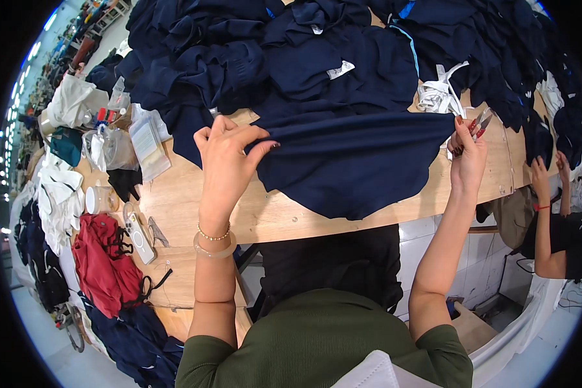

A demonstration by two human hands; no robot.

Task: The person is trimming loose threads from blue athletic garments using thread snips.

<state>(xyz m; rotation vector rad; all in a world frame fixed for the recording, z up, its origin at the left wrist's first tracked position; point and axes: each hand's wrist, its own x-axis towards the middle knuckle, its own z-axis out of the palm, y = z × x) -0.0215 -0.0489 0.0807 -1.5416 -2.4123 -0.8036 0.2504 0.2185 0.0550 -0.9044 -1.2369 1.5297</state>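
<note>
A navy blue garment (349, 161) lies stretched across the wooden table (284, 216). My left hand (226, 155) pinches its upper left edge between thumb and fingers. My right hand (467, 152) grips the garment's right corner and also holds small red-handled snips (480, 123), their blades pointing up and right. The cloth is pulled taut between both hands.
A big heap of navy garments (291, 52) fills the table's far side, with white strips (438, 94) on it. Plastic bags (145, 142), a phone (139, 236), a cup (97, 199) and red cloth (103, 265) lie at left. Another person (553, 226) works at right.
</note>
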